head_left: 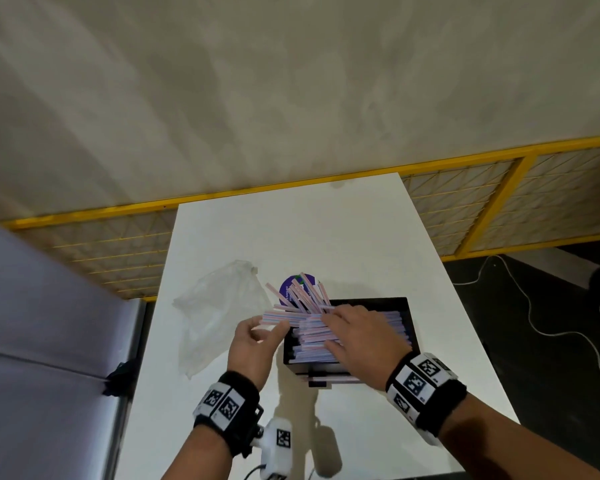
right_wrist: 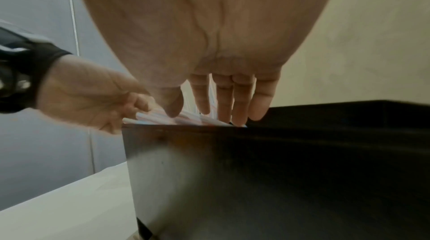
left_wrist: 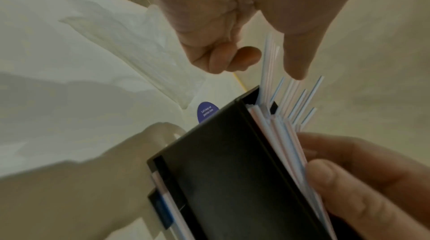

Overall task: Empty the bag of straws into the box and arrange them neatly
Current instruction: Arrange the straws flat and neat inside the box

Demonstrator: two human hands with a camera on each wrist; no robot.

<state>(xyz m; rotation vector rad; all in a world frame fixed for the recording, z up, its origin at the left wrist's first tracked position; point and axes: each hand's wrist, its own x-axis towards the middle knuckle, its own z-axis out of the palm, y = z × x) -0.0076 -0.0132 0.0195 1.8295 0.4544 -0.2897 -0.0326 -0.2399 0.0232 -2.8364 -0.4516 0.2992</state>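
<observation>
A black box (head_left: 407, 327) stands mid-table, filled with pink and blue striped straws (head_left: 316, 336). Several straws (head_left: 303, 294) fan out over its far left corner. My right hand (head_left: 340, 323) lies flat on the pile, fingers (right_wrist: 223, 100) straight and pressing the straws (right_wrist: 163, 117) down. My left hand (head_left: 267, 325) is at the box's left wall (left_wrist: 232, 170) and pinches the overhanging straw ends (left_wrist: 267, 63) between thumb and curled fingers. The empty clear bag (head_left: 219, 306) lies crumpled on the table to the left.
A round purple sticker (head_left: 290, 289) lies behind the box. A few straws poke from a slot (head_left: 329, 378) at the box's near side. A yellow mesh fence (head_left: 465, 202) runs behind the table, a grey panel (head_left: 32, 323) stands left, and a white cable (head_left: 534, 317) lies on the floor.
</observation>
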